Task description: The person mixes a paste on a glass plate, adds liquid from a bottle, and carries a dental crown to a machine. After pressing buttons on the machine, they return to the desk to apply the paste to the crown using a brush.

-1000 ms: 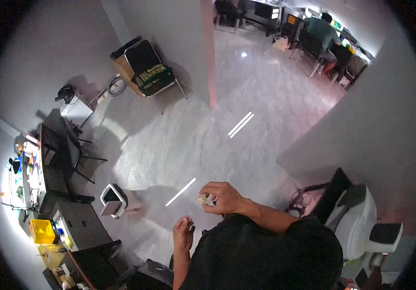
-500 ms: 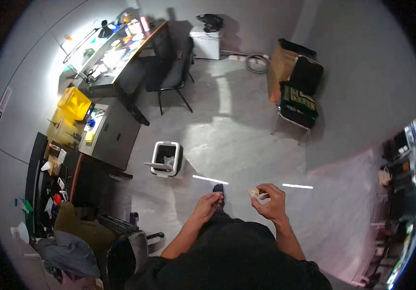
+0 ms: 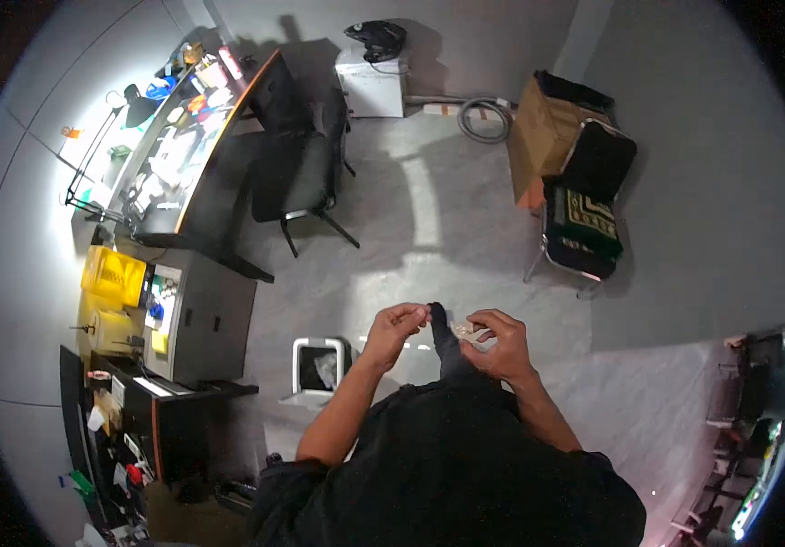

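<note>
Pale beige small object point(image 3: 471, 331) in the right hand point(image 3: 494, 345); black shirt point(image 3: 465, 465) on the person; grey floor point(image 3: 410, 237) with a bright white streak; white bin point(image 3: 318, 365) with dark inside; yellow crate point(image 3: 114, 273); grey cabinet point(image 3: 205, 319); black office chair point(image 3: 297, 173); brown cardboard box point(image 3: 538, 137); black folding chair point(image 3: 593, 201) holding a green cushion with pale geometric pattern

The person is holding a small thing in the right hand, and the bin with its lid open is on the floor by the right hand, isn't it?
Not quite. In the head view the bin stands on the floor by the left hand, not the right one. The rest holds: its lid is open, and the right hand holds a small pale thing.
</note>
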Action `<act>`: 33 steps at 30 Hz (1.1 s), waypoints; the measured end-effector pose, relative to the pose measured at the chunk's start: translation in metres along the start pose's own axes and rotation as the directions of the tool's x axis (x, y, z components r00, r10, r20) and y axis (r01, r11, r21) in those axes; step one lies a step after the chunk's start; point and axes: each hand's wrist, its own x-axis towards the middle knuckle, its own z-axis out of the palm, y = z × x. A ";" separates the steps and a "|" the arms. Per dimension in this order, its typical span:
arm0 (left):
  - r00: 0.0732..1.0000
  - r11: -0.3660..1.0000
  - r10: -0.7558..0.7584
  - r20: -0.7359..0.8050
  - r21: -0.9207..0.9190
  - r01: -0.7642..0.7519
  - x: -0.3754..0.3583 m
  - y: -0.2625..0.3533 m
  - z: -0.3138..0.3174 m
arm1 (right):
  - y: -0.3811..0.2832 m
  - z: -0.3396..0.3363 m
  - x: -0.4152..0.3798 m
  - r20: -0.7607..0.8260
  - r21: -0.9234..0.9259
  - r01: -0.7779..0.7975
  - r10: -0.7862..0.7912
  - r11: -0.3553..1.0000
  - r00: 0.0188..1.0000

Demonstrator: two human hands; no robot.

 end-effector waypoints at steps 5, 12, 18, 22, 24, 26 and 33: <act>0.960 0.965 -0.125 -0.250 -0.255 0.059 0.069 0.011 -0.058 | 0.036 0.024 0.154 0.157 -0.061 0.137 -0.126 0.989 0.979; 0.857 0.933 -0.010 -0.516 -0.314 -0.178 0.120 0.087 -0.130 | 0.029 0.097 0.366 0.376 0.024 0.359 -0.342 0.933 0.862; 0.747 0.846 -0.012 -0.664 -0.404 -0.347 0.155 0.114 -0.213 | 0.002 0.207 0.479 0.505 0.131 0.499 -0.490 0.857 0.710; 0.747 0.801 -0.013 -0.665 -0.454 -0.390 0.171 0.128 -0.299 | -0.011 0.295 0.529 0.536 0.164 0.510 -0.511 0.844 0.673; 0.729 0.807 -0.066 -0.682 -0.466 -0.363 0.178 0.153 -0.346 | -0.023 0.344 0.555 0.525 0.178 0.469 -0.486 0.865 0.698; 0.729 0.823 -0.068 -0.681 -0.452 -0.345 0.184 0.186 -0.398 | -0.038 0.390 0.585 0.585 0.134 0.380 -0.382 0.915 0.715; 0.601 0.951 0.256 -0.757 0.086 -0.297 0.168 0.334 -0.542 | -0.106 0.545 0.669 0.566 0.222 0.361 -0.421 0.906 0.709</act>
